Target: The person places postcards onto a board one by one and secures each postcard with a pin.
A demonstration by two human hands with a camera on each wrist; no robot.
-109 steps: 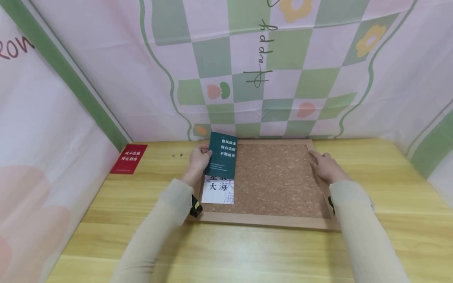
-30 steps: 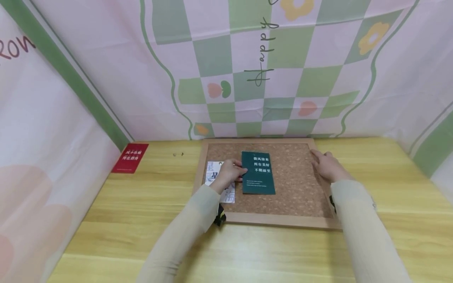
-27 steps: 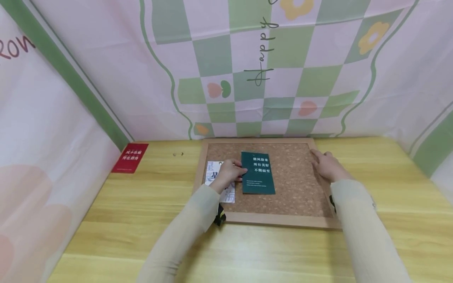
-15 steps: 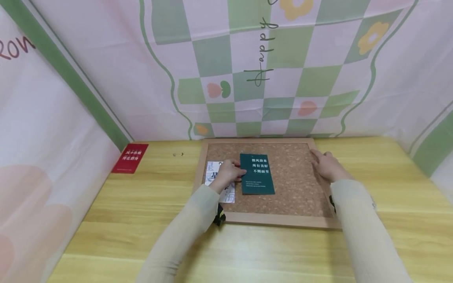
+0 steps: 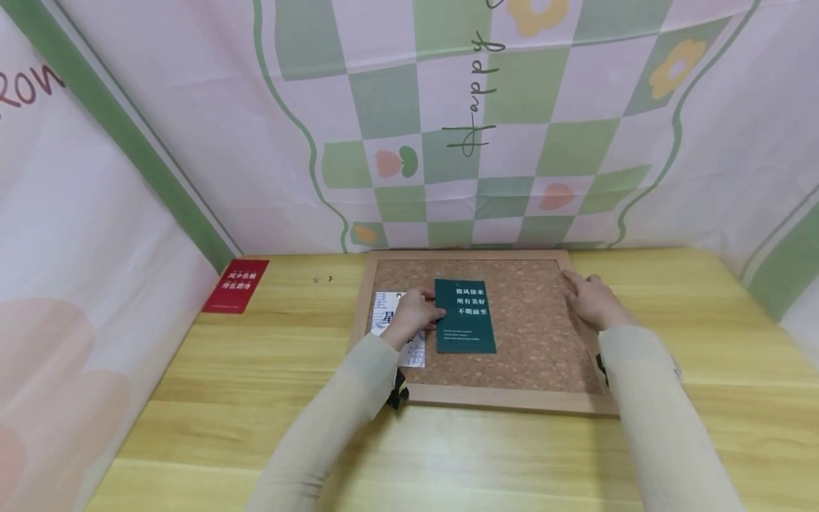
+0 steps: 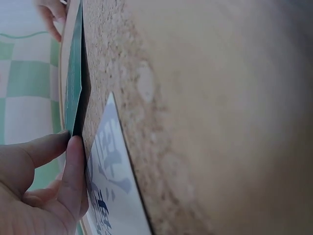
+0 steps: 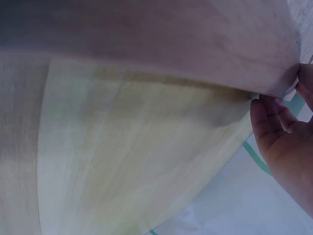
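Note:
In the head view, my left hand (image 5: 412,315) pinches the left edge of a dark green card (image 5: 465,316) with white lettering, held over the left-middle of a wood-framed cork board (image 5: 537,334). The left wrist view has thumb and finger on the edge of that green card (image 6: 75,83), which is tilted off the cork. Under the left hand lies a white card (image 5: 414,353) with dark lettering on the board, partly covered. My right hand (image 5: 595,302) grips the board's right frame edge, thumb on top and fingers along the outer side in the right wrist view.
A red card (image 5: 235,286) lies on the wooden table (image 5: 256,391) at the far left. Two tiny items (image 5: 323,279), too small to identify, lie left of the board. A checkered cloth backdrop (image 5: 448,142) stands right behind the board.
Over the longer span, my left hand has carried the green card rightward from above the white card. In the last second it has dipped slightly toward me. The right hand stays in place.

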